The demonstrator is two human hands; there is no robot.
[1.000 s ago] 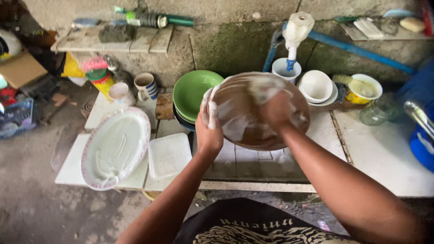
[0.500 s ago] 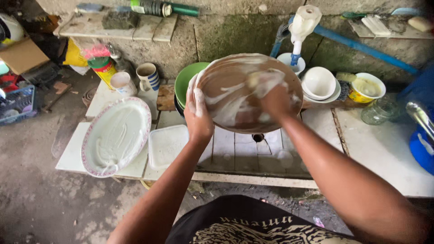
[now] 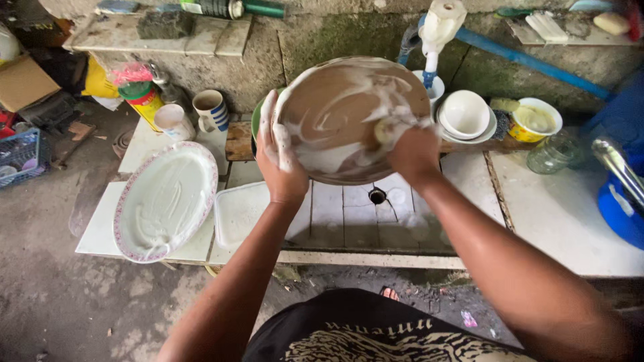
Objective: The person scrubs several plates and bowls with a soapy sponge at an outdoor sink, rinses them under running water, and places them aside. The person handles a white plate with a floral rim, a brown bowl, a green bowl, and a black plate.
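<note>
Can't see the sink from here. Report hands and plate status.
Left hand grips soapy round brown plate by its rim. Right hand presses yellow sponge on it. Nothing in the way.

Open tiled counter (image 3: 349, 221) around the drain (image 3: 377, 196), oval platter (image 3: 166, 200) and white tray (image 3: 240, 213) blocking left, stacked bowls (image 3: 466, 115) and jar (image 3: 553, 154) crowding right

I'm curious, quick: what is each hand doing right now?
Left hand: closed on the rim of the soapy brown plate.
Right hand: closed on a sponge, pressed on the plate.
</note>
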